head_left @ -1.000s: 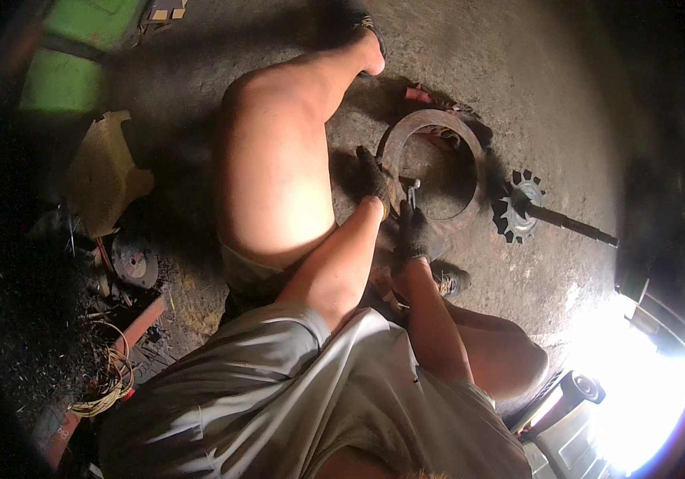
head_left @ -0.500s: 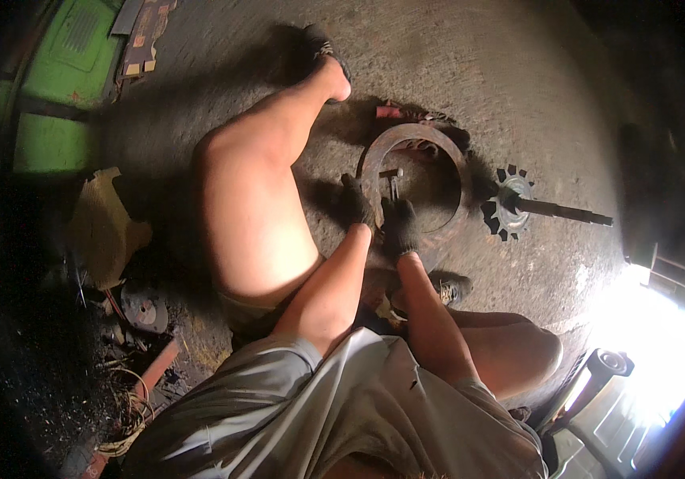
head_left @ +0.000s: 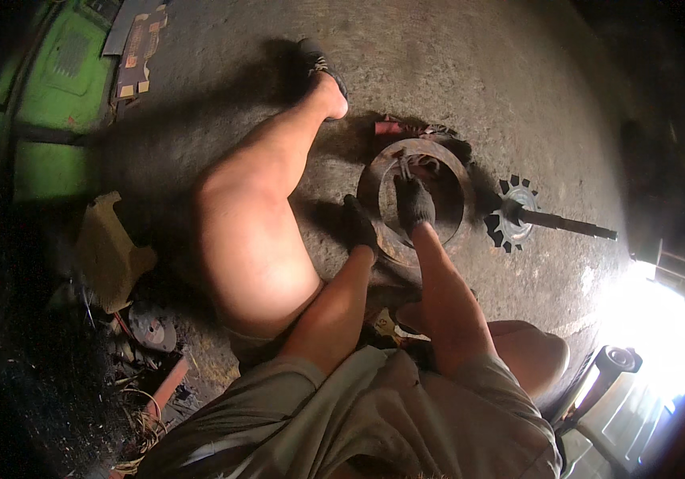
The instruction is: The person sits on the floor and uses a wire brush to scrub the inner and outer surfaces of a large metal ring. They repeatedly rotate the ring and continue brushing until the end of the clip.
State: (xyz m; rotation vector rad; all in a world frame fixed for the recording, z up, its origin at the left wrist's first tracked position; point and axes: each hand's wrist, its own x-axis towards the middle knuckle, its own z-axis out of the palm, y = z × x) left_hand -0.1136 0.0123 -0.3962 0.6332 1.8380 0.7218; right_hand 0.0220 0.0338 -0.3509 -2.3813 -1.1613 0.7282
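Observation:
A large rusty metal ring (head_left: 464, 191) is in front of me on the concrete floor. My left hand (head_left: 358, 223), in a dark glove, is closed at the ring's left outer edge; its fingertips are hard to make out. Reaching over the ring's opening, my gloved right hand (head_left: 415, 203) is closed around the handle of a small hammer (head_left: 405, 166). The hammer's head is dark and blurred, near the far inner side of the ring. Reddish cloth (head_left: 390, 128) lies bunched against the ring's far side.
Right of the ring lies a toothed metal disc (head_left: 518, 209) with a long dark shaft (head_left: 570, 224). Green metal panels (head_left: 55, 172) and torn cardboard (head_left: 139, 52) are at the far left. A worn yellowish piece (head_left: 111, 251) and a reddish metal bar (head_left: 168, 385) lie nearer left.
My right hand has moved away from the ring's left rim, out over its opening, taking the hammer farther forward. My left hand stays by the left edge. The whole view has shifted slightly.

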